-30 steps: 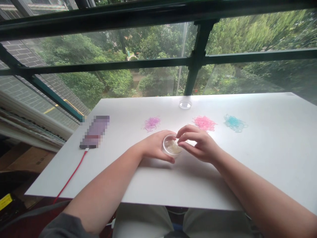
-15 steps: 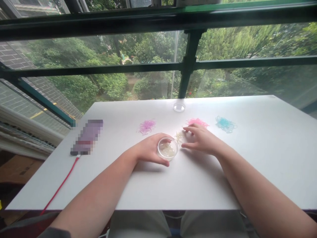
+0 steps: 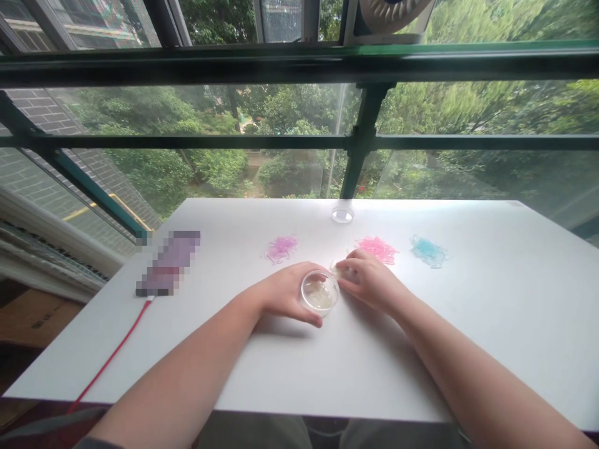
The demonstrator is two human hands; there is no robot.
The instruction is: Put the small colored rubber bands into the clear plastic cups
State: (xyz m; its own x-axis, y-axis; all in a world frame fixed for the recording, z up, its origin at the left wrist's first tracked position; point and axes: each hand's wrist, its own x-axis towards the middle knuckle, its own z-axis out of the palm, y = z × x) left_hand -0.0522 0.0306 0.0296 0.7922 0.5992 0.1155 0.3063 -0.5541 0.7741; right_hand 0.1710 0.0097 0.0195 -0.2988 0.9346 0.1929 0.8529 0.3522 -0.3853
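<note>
Head view: our left hand [image 3: 289, 290] grasps the clear cup [image 3: 329, 308], probably steadying it; our right hand [image 3: 373, 280] curls at pale strips [image 3: 335, 269], whether gripping any we cannot tell.

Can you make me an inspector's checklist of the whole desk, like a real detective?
Surface: white tabletop, flat.
Things in use: clear round cup with pale thin pieces inside; purple pile, pink pile and teal pile behind; clear lid-like disc near the far edge.
Clutter: pixelated device, left side.
Hands: left hand curls around the cup; right hand has its fingertips at more pale pieces beside the cup; grip unclear.
Cables: red cable, from the device over the near edge.
Surroundings: green railing, trees beyond.
</note>
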